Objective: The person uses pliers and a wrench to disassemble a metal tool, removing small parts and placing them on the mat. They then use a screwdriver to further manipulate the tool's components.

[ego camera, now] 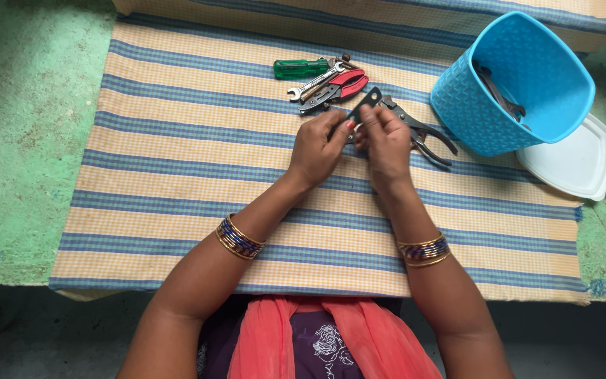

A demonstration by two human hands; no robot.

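Note:
Both my hands meet over the striped cloth [177, 182] and pinch a small flat dark metal piece [364, 105] between their fingertips. My left hand [319, 147] grips its lower left side; my right hand [385, 144] holds it from the right. Dark pliers [426, 133] lie just right of my right hand, partly hidden by it. Beyond my hands lies a small pile: a green-handled screwdriver [301, 68], a silver wrench [315, 83] and red-handled pliers [341, 85].
A blue plastic basket [506, 105] lies tilted at the right with a dark tool [499, 95] inside. A white lid [576, 161] lies under its right side. Green floor [22, 126] surrounds the cloth.

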